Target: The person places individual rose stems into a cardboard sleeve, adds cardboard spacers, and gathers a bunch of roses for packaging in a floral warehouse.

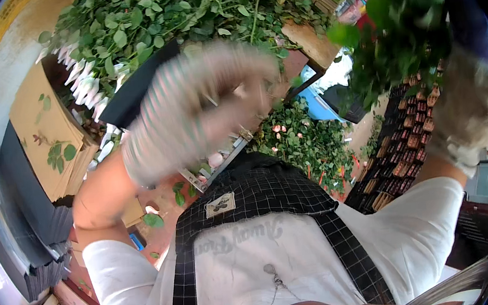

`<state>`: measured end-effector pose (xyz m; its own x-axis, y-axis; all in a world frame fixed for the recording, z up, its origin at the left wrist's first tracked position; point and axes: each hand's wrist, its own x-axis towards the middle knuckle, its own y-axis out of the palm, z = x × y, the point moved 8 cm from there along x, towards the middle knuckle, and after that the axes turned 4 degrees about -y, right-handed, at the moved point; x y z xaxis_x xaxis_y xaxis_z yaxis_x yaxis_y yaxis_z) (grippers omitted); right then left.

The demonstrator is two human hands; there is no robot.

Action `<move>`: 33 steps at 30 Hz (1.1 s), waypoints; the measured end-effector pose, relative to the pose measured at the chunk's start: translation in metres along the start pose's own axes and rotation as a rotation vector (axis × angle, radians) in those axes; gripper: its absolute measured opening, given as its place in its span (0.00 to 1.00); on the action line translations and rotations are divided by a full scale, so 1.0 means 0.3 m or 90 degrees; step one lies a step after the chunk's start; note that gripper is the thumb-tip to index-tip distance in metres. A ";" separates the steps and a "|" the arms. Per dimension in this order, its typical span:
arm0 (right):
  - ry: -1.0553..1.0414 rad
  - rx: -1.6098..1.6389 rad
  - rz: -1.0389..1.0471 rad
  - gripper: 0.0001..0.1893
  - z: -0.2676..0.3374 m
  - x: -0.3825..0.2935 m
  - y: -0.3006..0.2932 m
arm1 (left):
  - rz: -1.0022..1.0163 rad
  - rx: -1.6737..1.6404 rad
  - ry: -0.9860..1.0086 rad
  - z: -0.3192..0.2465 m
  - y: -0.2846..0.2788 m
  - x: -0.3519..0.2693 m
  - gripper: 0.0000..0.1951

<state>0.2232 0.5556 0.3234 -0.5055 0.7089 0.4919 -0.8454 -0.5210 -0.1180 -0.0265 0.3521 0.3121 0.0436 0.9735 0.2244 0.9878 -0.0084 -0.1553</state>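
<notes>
My left hand [202,107], in a pale striped knit glove, is blurred in front of my chest with its fingers curled. Whether anything is in it cannot be told. At the right, my raised right hand [463,112] wears a soiled pale glove. It holds a bunch of leafy green stems [393,29], close to the camera and partly blurred; the fingers' grip itself is indistinct. Beyond my left hand lies a large heap of leafy cut stems [190,8]. White-wrapped flower heads [85,85] line its left side. A dark board [144,82] lies partly behind the left hand.
Brown cardboard sheets [48,140] and dark sheets [23,179] are stacked at the left. A metal-edged tray [222,164] sits against my apron [252,183]. Pink roses with foliage [301,136] lie below a blue tub [318,104]. Dark stacked crates [406,132] stand at the right.
</notes>
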 end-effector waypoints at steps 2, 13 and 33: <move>0.038 0.064 -0.020 0.23 -0.051 -0.079 -0.026 | 0.115 0.052 0.086 0.054 0.138 -0.085 0.09; 0.232 0.446 -0.057 0.27 -0.470 -0.511 -0.113 | -0.303 0.437 -0.354 1.001 0.324 0.167 0.20; 0.259 0.647 0.012 0.34 -0.642 -0.615 -0.308 | -0.071 -0.839 -0.092 0.409 0.401 0.536 0.26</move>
<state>0.3613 0.5647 0.0773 -0.6939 0.7033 0.1545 -0.3936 -0.5501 0.7365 0.0811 0.5355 0.2115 0.0188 0.9981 0.0587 0.3939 -0.0613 0.9171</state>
